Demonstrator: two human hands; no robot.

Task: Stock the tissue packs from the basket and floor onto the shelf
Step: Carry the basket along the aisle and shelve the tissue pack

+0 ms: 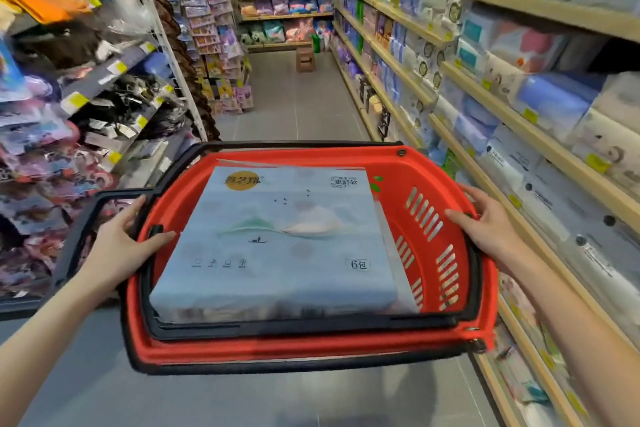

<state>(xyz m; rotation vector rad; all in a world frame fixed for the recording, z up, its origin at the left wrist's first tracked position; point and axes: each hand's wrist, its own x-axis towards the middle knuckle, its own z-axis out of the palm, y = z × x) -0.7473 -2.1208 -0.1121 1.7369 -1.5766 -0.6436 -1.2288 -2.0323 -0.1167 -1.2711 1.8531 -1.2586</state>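
Head view, shop aisle. A red basket [446, 184] with black handles [74, 246] was held level at waist height, between both hands. A tissue pack [277, 236] lay flat in it, printed face up and filling most of the opening. Its lettering read upright to the wearer: the logo edge pointed away down the aisle and the "6" label sat at the near right corner. Its outline looked nearly square from this angle, so the long axis could not be told for certain. A pale edge of a second pack [398, 264] showed along its right side.

The left hand [121, 243] gripped the basket's left end, thumb over the rim and close to the pack's corner, fingers on the side handle. The right hand [485, 222] gripped the right rim, thumb inside and fingers spread over the outer edge.

Wooden shelves [519, 108] of tissue packs ran along the right; racks [104, 80] of mixed goods stood on the left. The grey floor [294, 101] lay between them.
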